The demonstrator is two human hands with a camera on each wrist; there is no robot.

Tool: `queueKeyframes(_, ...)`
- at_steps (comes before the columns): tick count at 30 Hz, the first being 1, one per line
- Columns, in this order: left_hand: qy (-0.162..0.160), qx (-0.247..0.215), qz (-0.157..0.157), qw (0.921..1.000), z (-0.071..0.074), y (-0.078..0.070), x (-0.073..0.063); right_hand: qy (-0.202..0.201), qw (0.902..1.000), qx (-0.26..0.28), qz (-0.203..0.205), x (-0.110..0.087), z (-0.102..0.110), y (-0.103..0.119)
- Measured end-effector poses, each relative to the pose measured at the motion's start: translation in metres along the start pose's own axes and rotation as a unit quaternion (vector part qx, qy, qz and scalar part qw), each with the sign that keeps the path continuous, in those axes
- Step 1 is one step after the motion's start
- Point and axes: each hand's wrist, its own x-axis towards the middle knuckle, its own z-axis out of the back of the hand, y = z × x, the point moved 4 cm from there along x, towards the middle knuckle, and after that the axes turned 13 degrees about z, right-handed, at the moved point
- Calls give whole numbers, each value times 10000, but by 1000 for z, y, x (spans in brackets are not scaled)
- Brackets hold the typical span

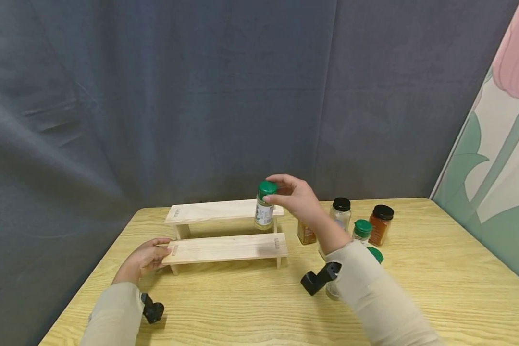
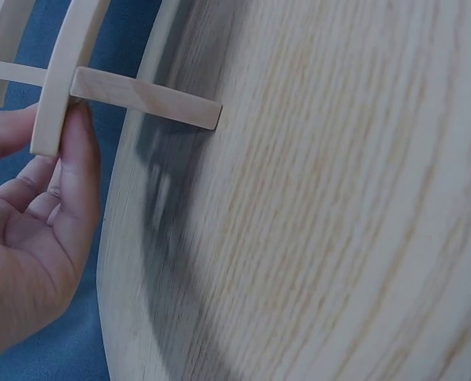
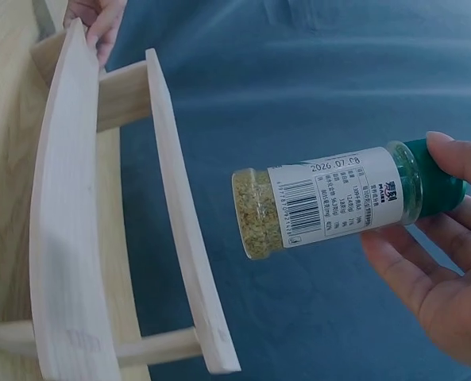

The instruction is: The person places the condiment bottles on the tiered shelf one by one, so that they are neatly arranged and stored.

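Note:
My right hand (image 1: 297, 198) holds a spice jar (image 1: 265, 211) by its green cap, with the thumb on one side and fingers on the other. In the right wrist view the jar (image 3: 330, 198) shows a white printed label and greenish-yellow flakes inside. It hangs in front of the upper tier (image 1: 216, 210) of a two-tier wooden rack, near its right end, apart from the wood. My left hand (image 1: 149, 255) pinches the left end of the lower tier (image 1: 229, 249), and the left wrist view shows thumb and finger (image 2: 80, 159) either side of the board.
To the right stand a black-capped pale jar (image 1: 340, 211), a black-capped orange jar (image 1: 380, 225), a green-capped jar (image 1: 362, 230) and several others, partly hidden by my right arm. A dark curtain (image 1: 225, 96) hangs behind the wooden table (image 1: 225, 307).

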Motion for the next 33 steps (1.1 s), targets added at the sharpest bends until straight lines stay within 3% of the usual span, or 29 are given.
queueKeyframes(15,92,-53,43,9999,-7,0,6,285,9994,209,-34,24,-38,-8)
queueKeyframes(25,111,-93,100,9998,0,7,6,157,9991,403,32,41,-70,-27)
queueKeyframes(33,61,-157,128,9998,0,4,3,84,9996,249,-50,53,-82,-31)
